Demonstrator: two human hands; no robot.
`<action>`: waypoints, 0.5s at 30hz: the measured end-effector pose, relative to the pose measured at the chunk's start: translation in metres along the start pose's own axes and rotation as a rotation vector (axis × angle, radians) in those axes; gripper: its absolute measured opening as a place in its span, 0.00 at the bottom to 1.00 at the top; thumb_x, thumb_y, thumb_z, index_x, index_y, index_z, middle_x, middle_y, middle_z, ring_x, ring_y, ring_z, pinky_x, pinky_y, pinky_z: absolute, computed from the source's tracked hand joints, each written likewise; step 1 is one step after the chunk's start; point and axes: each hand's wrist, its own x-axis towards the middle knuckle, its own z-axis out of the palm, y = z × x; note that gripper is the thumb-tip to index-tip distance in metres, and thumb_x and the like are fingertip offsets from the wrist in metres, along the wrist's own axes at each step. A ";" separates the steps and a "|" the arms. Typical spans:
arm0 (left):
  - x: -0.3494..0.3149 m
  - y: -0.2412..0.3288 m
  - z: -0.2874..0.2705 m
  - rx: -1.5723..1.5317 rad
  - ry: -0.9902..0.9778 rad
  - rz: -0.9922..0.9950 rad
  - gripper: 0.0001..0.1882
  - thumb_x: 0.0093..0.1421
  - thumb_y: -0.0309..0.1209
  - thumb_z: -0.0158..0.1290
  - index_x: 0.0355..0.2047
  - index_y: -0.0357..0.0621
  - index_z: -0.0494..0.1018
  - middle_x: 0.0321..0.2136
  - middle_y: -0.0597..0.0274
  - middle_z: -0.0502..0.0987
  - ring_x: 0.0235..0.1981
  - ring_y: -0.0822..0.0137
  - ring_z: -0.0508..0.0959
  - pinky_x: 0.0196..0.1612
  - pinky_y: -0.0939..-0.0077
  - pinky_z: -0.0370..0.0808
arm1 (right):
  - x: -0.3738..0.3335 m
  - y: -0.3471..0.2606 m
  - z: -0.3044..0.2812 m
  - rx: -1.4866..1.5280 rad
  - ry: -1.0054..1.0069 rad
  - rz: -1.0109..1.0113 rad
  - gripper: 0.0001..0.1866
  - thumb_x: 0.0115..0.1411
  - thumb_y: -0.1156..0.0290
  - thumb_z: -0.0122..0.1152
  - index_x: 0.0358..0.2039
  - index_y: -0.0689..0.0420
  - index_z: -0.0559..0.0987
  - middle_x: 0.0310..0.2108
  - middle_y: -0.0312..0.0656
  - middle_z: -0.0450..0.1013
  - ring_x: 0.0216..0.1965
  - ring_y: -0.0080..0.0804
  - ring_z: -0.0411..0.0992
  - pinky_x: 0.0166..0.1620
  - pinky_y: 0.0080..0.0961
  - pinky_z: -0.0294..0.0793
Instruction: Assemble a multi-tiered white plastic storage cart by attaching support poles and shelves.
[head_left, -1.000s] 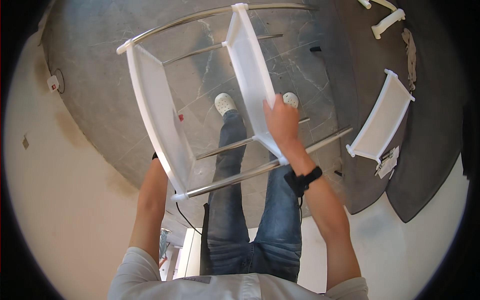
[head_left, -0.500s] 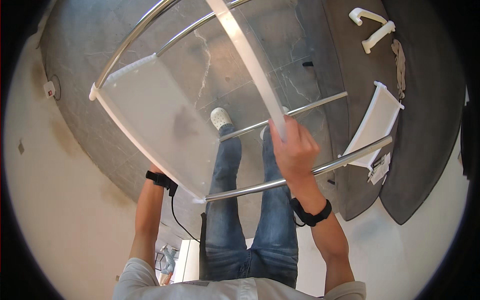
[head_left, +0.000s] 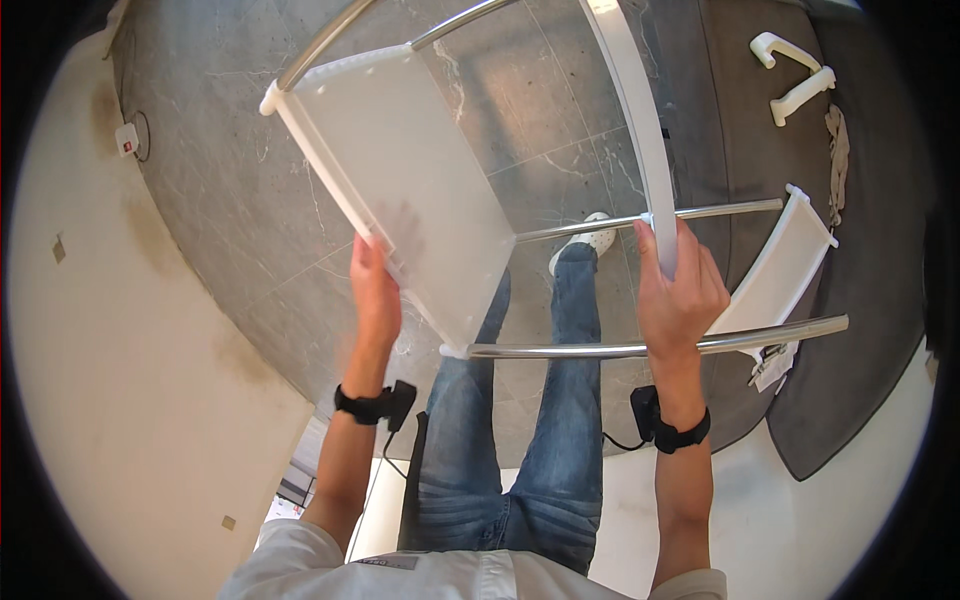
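A rack of chrome tubes and translucent white plastic shelves hangs tilted in front of me, above my legs. My left hand (head_left: 375, 290) grips the outer long edge of the broad shelf panel (head_left: 430, 190), thumb on the rim and fingers behind, showing faintly through the plastic. My right hand (head_left: 684, 295) is closed round the lower end of another white shelf (head_left: 640, 120), seen nearly edge-on. A chrome tube (head_left: 560, 350) runs from the broad panel's near corner and passes by my right wrist. A farther chrome tube (head_left: 735, 210) lies parallel, its right end free.
On the grey sofa (head_left: 740, 90) at right lie a loose white shelf (head_left: 780, 265), angled white plastic parts (head_left: 803, 95), a crumpled cloth (head_left: 838, 150) and a packet with small metal pieces (head_left: 775, 365). A small white device (head_left: 127, 140) sits by the left wall.
The rack has shifted right and turned slightly. My left hand, earlier mostly hidden behind the panel, now shows at its outer edge. My right hand has moved right, still on the shelf end.
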 end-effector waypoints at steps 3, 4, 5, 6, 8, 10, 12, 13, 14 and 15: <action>0.008 -0.028 0.017 0.354 0.164 0.170 0.23 0.59 0.34 0.53 0.52 0.34 0.63 0.44 0.58 0.72 0.44 0.71 0.71 0.47 0.77 0.68 | 0.001 0.001 -0.004 -0.046 -0.064 0.040 0.16 0.46 0.65 0.70 0.33 0.59 0.77 0.20 0.41 0.73 0.21 0.33 0.72 0.22 0.25 0.70; 0.013 -0.035 0.020 0.378 0.224 0.195 0.23 0.57 0.30 0.56 0.50 0.34 0.64 0.42 0.60 0.73 0.42 0.73 0.72 0.45 0.79 0.68 | 0.000 0.000 -0.003 -0.075 -0.071 0.037 0.16 0.46 0.66 0.70 0.34 0.59 0.77 0.23 0.41 0.74 0.23 0.33 0.72 0.23 0.25 0.71; 0.019 -0.043 0.019 0.359 0.231 0.197 0.21 0.57 0.30 0.56 0.48 0.34 0.66 0.40 0.60 0.73 0.40 0.73 0.72 0.44 0.78 0.68 | 0.000 -0.001 -0.002 -0.104 -0.078 0.033 0.16 0.46 0.66 0.70 0.34 0.59 0.77 0.25 0.41 0.75 0.25 0.33 0.73 0.25 0.24 0.72; 0.025 -0.054 0.016 0.352 0.227 0.190 0.21 0.57 0.30 0.56 0.48 0.34 0.66 0.40 0.60 0.73 0.40 0.73 0.72 0.44 0.78 0.68 | -0.001 -0.002 -0.003 -0.115 -0.080 0.030 0.16 0.46 0.66 0.70 0.34 0.59 0.77 0.25 0.41 0.75 0.25 0.33 0.73 0.25 0.24 0.72; 0.035 -0.071 0.007 0.284 0.135 0.152 0.20 0.57 0.30 0.56 0.47 0.34 0.66 0.39 0.62 0.73 0.39 0.74 0.72 0.43 0.78 0.68 | -0.001 -0.005 -0.007 -0.162 -0.114 0.053 0.18 0.45 0.68 0.69 0.37 0.59 0.77 0.30 0.41 0.77 0.28 0.33 0.74 0.29 0.24 0.75; 0.043 -0.085 0.006 0.279 0.116 0.129 0.19 0.57 0.30 0.55 0.47 0.35 0.66 0.39 0.62 0.73 0.39 0.75 0.72 0.43 0.78 0.69 | -0.005 -0.007 -0.006 -0.172 -0.129 0.039 0.19 0.45 0.70 0.69 0.39 0.59 0.77 0.32 0.42 0.77 0.30 0.33 0.74 0.31 0.23 0.75; 0.051 -0.101 0.007 0.269 0.097 0.108 0.19 0.58 0.30 0.55 0.47 0.36 0.65 0.38 0.62 0.73 0.38 0.75 0.72 0.42 0.78 0.69 | -0.009 -0.009 -0.004 -0.185 -0.141 0.020 0.20 0.44 0.72 0.68 0.40 0.60 0.76 0.34 0.42 0.77 0.32 0.34 0.74 0.32 0.23 0.75; 0.054 -0.109 0.008 0.218 0.069 0.056 0.20 0.58 0.31 0.54 0.48 0.37 0.65 0.39 0.63 0.73 0.39 0.75 0.71 0.43 0.78 0.69 | -0.011 -0.011 -0.003 -0.191 -0.143 0.014 0.22 0.43 0.74 0.68 0.42 0.60 0.76 0.35 0.44 0.76 0.33 0.34 0.74 0.33 0.23 0.75; 0.057 -0.117 0.009 0.165 0.042 0.006 0.20 0.59 0.32 0.54 0.49 0.38 0.64 0.40 0.63 0.72 0.40 0.74 0.71 0.43 0.77 0.69 | -0.013 -0.012 -0.002 -0.197 -0.145 0.007 0.24 0.43 0.76 0.67 0.43 0.61 0.75 0.36 0.46 0.76 0.35 0.35 0.73 0.34 0.23 0.76; 0.060 -0.125 0.009 0.154 0.041 0.005 0.20 0.59 0.32 0.54 0.49 0.38 0.64 0.40 0.63 0.72 0.40 0.74 0.71 0.43 0.77 0.69 | -0.014 -0.014 0.001 -0.204 -0.144 -0.001 0.24 0.43 0.76 0.67 0.43 0.61 0.75 0.36 0.46 0.76 0.35 0.35 0.73 0.34 0.23 0.76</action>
